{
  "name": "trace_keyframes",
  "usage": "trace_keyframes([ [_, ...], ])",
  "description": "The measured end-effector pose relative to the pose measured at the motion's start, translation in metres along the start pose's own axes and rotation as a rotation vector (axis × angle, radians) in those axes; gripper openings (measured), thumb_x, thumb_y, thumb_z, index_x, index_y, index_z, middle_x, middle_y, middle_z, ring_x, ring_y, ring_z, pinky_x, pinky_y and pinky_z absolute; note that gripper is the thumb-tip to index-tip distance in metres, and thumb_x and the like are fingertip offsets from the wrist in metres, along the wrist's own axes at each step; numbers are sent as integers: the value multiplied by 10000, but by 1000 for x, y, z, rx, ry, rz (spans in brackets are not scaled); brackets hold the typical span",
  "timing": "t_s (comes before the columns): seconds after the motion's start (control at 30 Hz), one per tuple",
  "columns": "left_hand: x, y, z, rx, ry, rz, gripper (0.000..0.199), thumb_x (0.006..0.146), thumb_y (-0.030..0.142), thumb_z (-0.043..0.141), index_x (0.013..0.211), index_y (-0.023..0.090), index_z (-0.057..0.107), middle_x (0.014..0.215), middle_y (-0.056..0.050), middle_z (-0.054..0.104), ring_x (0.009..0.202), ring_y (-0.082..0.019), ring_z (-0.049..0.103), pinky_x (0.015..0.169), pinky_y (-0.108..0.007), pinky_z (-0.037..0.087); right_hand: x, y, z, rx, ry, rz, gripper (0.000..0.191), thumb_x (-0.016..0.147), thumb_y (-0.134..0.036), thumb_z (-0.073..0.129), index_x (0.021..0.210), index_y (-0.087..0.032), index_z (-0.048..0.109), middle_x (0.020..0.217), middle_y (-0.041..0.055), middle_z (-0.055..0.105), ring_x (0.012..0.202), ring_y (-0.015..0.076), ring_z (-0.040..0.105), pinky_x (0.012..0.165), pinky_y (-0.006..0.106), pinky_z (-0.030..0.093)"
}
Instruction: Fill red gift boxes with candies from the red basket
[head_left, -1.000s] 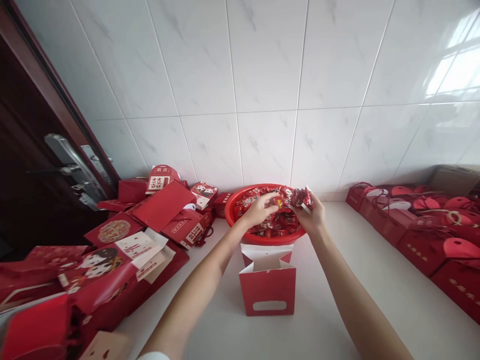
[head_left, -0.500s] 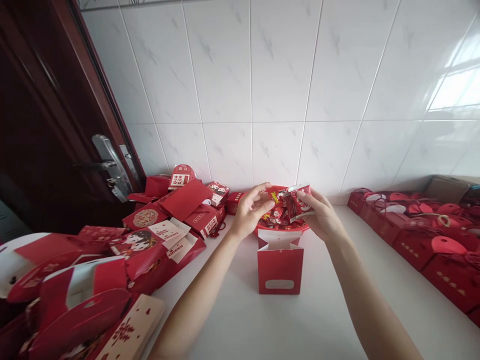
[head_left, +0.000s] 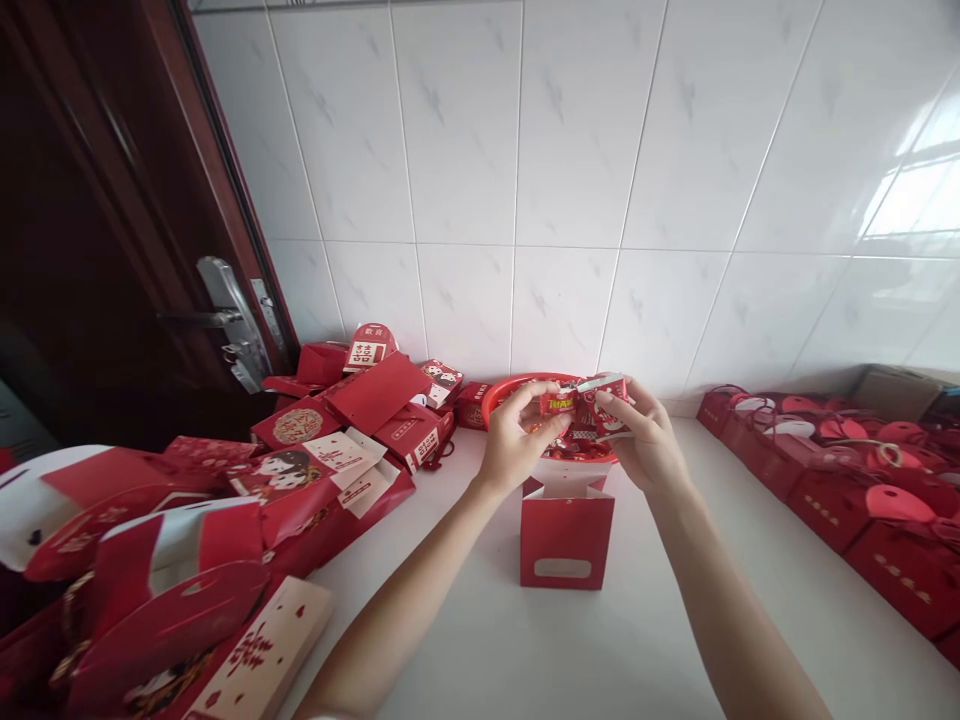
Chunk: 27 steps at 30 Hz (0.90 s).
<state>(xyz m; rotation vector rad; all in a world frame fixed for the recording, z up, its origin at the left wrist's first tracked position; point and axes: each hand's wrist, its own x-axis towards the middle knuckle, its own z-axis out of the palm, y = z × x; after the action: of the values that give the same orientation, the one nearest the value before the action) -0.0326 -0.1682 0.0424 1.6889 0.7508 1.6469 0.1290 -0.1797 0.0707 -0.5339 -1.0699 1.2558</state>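
Observation:
Between thumb and fingers, my left hand [head_left: 517,435] pinches a small red candy packet [head_left: 559,402] with yellow lettering. My right hand [head_left: 649,430] is closed on red-and-white wrapped candies [head_left: 609,405], side by side with the left one's packet. Both hands are over a round red basin [head_left: 496,392] that holds more wrapped candies, partly hidden by my fingers. Just in front of the basin, an open red paper gift box [head_left: 566,540] stands upright on the white tabletop [head_left: 480,640], its top flaps spread.
A heap of red gift boxes [head_left: 300,480], some open, covers the left side. Rows of red gift boxes with handles [head_left: 825,480] line the right, near a brown carton [head_left: 900,395]. Behind is a white tiled wall [head_left: 562,200]; a dark door [head_left: 112,200] stands at left.
My left hand has moved right with its candy packet, closer to my right hand. The view has shifted slightly, and more of the basin's left rim shows.

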Motion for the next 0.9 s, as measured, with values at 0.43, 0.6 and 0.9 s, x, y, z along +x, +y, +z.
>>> trace_keyframes([
  [0.43,1,4,-10,254,-30,131,252,799,288,776,1031,204,727,1093,-72,747,1045,-241,703,937,-371,565,-4,-9,-1,-41,-50,46,289,680,-284,890,872,-210,687,755,-6,712,622,167,676,546,279,546],
  [0.6,0,12,-14,231,-194,139,431,819,267,752,1236,217,654,1254,-99,689,1170,-252,658,990,-372,546,-6,-13,-1,-91,-29,-7,253,696,-291,876,849,-217,688,767,-10,716,627,164,672,551,281,547],
  [0.9,-2,51,-44,544,-612,-24,113,838,341,721,860,253,789,1288,-66,670,1263,-276,607,1033,-383,510,-14,-30,-9,-347,-39,-63,220,707,-245,869,876,-204,734,812,20,747,696,173,680,608,278,543],
])
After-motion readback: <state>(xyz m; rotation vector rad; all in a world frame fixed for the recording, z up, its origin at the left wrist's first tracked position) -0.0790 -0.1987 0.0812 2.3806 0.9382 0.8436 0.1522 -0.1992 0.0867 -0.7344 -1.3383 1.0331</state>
